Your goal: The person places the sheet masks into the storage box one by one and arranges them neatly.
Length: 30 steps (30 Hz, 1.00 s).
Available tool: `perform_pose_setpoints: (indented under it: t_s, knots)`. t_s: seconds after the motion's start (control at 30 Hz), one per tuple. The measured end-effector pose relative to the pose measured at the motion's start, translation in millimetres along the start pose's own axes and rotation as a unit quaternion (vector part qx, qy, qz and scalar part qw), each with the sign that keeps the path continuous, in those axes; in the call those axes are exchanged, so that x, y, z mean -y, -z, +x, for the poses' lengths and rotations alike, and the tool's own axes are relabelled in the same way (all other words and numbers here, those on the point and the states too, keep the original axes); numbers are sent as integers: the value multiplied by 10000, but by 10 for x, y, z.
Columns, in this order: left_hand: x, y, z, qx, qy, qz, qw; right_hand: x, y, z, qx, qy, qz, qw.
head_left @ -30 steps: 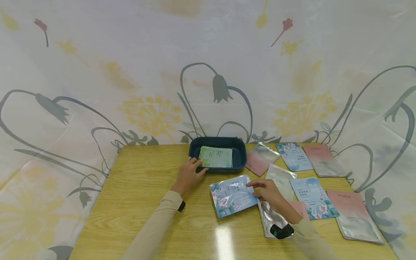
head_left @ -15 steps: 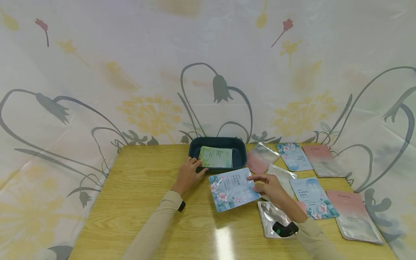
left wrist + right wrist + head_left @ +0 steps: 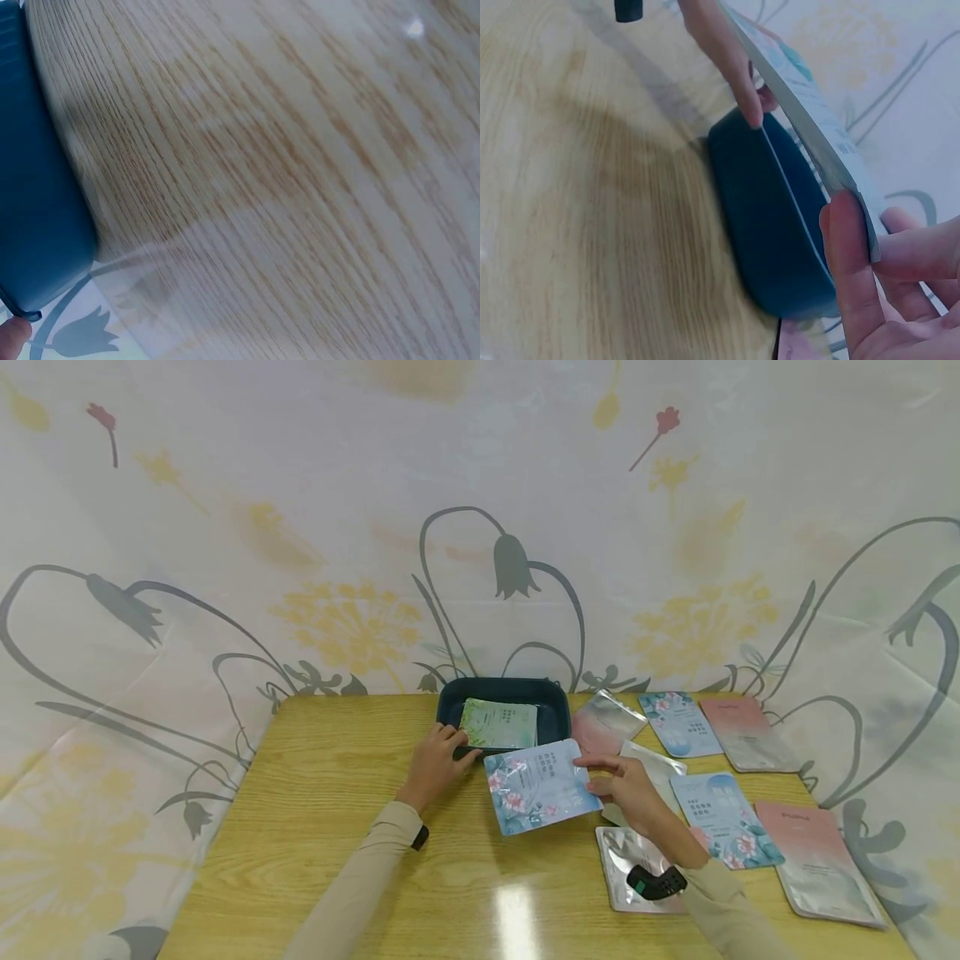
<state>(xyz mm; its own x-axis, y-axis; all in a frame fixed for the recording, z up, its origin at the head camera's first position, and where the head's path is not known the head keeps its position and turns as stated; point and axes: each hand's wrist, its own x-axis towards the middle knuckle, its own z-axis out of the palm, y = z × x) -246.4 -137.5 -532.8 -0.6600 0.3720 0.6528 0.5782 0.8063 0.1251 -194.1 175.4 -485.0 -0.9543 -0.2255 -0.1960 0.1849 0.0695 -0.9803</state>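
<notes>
A dark blue plastic bin [image 3: 555,710] stands at the back of the table, with a green sachet [image 3: 498,724] lying inside it. My left hand [image 3: 435,766] grips the bin's front left corner; in the right wrist view its thumb lies outside the rim and other fingers reach over it. Between thumb and fingers my right hand [image 3: 630,793] pinches the right edge of a blue floral sachet [image 3: 542,787], which looks like a sheet mask packet. This sachet hangs in the air, tilted, just in front of the bin.
To the right lie several flat sachets: pink-silver ones [image 3: 817,860], blue floral ones [image 3: 726,818], a pale one [image 3: 656,764] partly behind my right hand and a silver one [image 3: 626,868] under my right wrist. A flower-printed cloth [image 3: 337,527] hangs behind the wooden table [image 3: 315,827].
My right hand has lifted the blue floral sachet and brought it a little toward the bin, its face now more visible. The left hand has stayed on the bin.
</notes>
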Motion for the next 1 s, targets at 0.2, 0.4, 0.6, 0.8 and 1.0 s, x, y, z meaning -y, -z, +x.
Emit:
perform_pose_setpoints:
  t_s: [0.2, 0.4, 0.6, 0.8, 1.0]
  knots:
    - [16, 4, 9, 10, -57, 1, 10000, 40, -4, 106, -242, -101, -52, 9996]
    - [18, 11, 2, 136, 8, 21, 9999, 101, -18, 197, -409, -89, -60, 9991]
    - [-1, 7, -35, 162, 96, 27, 9998, 170, -61, 261, -542, -29, -125, 9985]
    - [8, -22, -43, -13, -28, 49, 10000, 240, -94, 362, -749, -128, -66, 9971]
    - [11, -12, -14, -44, -35, -19, 10000, 283, -115, 505, -794, -249, 313, 9960]
